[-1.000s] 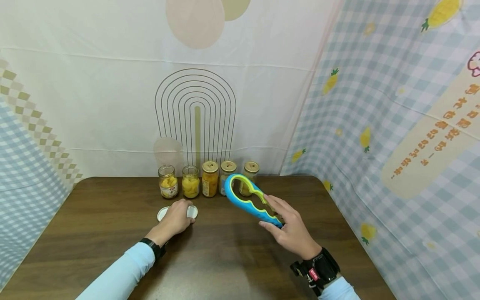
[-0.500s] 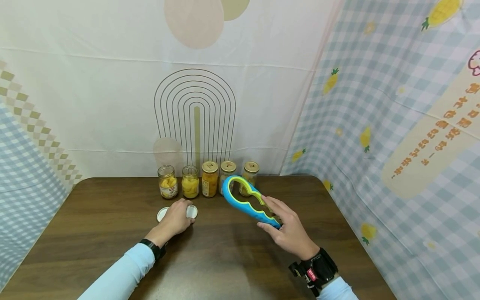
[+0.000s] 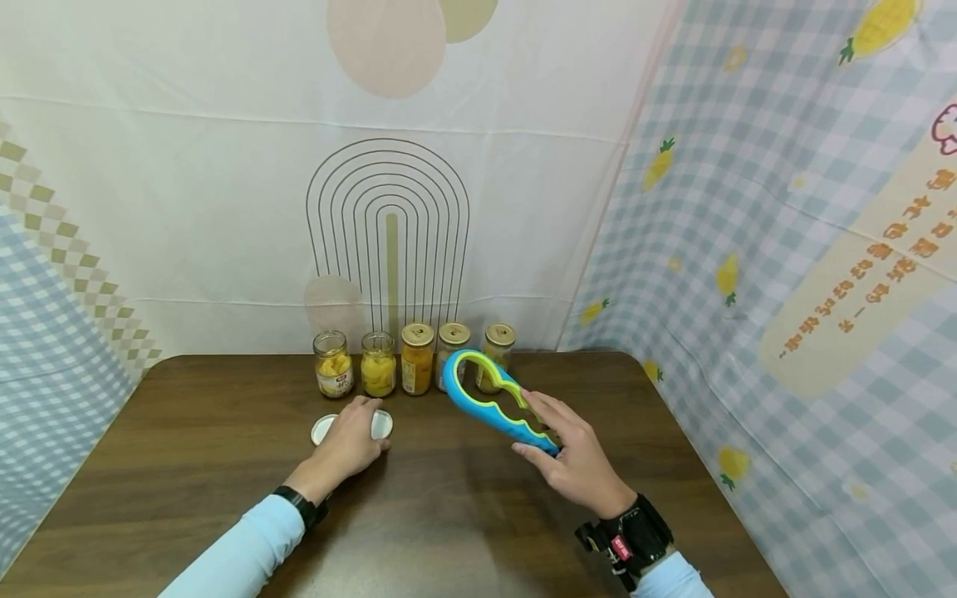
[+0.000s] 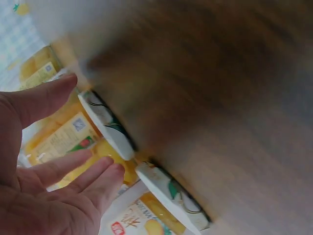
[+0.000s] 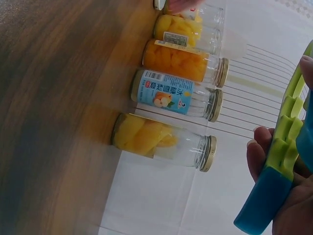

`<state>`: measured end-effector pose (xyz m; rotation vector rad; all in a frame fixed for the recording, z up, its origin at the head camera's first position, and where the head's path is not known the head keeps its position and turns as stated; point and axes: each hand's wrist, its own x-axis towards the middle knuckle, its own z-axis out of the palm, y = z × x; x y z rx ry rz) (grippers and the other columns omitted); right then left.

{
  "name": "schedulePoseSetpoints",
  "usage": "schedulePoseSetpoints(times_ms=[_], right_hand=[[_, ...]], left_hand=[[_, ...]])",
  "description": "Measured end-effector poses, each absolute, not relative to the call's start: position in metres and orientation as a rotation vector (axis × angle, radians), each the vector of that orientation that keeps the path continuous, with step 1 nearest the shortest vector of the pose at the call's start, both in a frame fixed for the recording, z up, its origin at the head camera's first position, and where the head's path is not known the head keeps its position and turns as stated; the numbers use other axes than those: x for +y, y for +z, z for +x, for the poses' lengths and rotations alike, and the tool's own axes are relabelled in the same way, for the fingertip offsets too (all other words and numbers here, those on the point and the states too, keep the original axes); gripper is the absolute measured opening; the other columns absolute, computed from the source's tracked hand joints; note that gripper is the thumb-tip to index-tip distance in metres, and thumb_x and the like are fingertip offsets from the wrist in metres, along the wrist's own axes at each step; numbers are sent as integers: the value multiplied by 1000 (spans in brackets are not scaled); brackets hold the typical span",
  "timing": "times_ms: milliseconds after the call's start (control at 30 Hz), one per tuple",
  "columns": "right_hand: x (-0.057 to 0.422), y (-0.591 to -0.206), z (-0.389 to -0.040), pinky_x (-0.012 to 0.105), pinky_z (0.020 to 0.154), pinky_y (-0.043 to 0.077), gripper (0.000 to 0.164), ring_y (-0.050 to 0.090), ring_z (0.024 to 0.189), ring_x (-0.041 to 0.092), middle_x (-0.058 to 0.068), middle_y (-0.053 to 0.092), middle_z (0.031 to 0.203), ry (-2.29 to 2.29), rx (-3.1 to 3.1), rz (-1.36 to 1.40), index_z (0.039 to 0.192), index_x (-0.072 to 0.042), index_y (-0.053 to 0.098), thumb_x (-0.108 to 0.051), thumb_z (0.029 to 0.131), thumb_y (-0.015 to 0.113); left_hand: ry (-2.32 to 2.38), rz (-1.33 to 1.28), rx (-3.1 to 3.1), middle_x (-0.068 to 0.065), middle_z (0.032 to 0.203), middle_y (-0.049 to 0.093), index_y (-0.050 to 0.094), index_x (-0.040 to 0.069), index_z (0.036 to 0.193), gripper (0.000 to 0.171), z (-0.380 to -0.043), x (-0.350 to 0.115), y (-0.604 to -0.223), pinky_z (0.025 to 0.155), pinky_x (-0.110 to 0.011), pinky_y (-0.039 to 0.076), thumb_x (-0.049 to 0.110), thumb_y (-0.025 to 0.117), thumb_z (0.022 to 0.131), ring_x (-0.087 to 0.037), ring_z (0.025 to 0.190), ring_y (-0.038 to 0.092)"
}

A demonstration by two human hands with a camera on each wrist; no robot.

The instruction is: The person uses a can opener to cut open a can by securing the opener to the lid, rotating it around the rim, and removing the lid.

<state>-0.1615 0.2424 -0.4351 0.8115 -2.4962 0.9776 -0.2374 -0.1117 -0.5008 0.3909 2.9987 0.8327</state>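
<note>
My left hand [image 3: 350, 438] is over two jar lids lying on the table, white insides up: a left lid [image 3: 323, 428] and a right lid [image 3: 382, 424]. In the left wrist view, its thumb and fingers are spread apart and grip nothing; whether they touch the near lid [image 4: 108, 126] I cannot tell. My right hand [image 3: 579, 457] holds a blue and green jar opener [image 3: 489, 409] above the table, its loop pointing toward the jars. Two lidless jars of yellow fruit, the leftmost jar [image 3: 334, 365] and its neighbour [image 3: 379, 365], stand behind the left hand.
To their right stand three jars with gold lids: an orange-fruit jar [image 3: 417, 361], a blue-labelled jar [image 5: 164, 93] and a pale yellow fruit jar [image 5: 146, 137]. The row lines the back of the brown table [image 3: 419, 515], against a white cloth [image 3: 224, 208]. A checked cloth [image 3: 748, 191] hangs at right.
My right hand and the jar opener have shifted slightly left since one second ago. The left hand, lids and jars have stayed in place.
</note>
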Motion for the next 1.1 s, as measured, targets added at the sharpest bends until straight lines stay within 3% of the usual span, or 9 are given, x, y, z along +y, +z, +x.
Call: schedulePoseSetpoints(times_ms=[433,700,1100], right_hand=[[244,-434,-165,53,101,52,74,51,135,24,7,54,149,967,-2484,806,154,-18,46,-23,90,81],[246,-437,-165,52,101,52,73,52,135,24,7,54,149,981,-2486,799,154,-18,46,-23,90,81],[249,-440,-165,52,98,54,74,54,132,23,7,55,148,976,-2472,780,154,-19,47,-21,89,82]], left_hand=[[1201,410,3009,-23,137,61,60,-2,138,64,-196,-97,-471,103,-60,47,28,83,86,-43,124,57],[1279,441,3020,-17,129,68,64,1,133,59,-165,-96,-470,97,-57,51,27,85,85,-35,116,64],[1357,426,3001,-17,125,70,65,2,132,56,-157,-87,-476,95,-54,54,24,86,84,-34,115,65]])
